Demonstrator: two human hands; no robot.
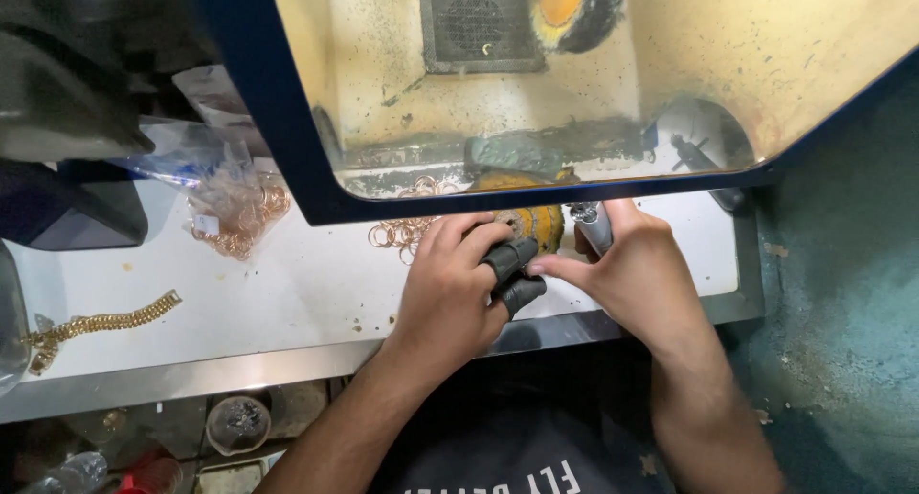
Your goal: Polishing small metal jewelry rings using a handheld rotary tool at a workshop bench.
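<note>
At the worktop (287, 293), our left hand (450, 288), two fingers in dark guards, closes on a small piece against the yellow buffing wheel (536, 221), while our right hand (637, 264) grips a grey handle (593, 226). A gold chain (100, 324) lies well apart.

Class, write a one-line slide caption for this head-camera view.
Two hands, left with dark finger guards and right, meet at a yellow buffing wheel beside gold rings on a white bench.
</note>
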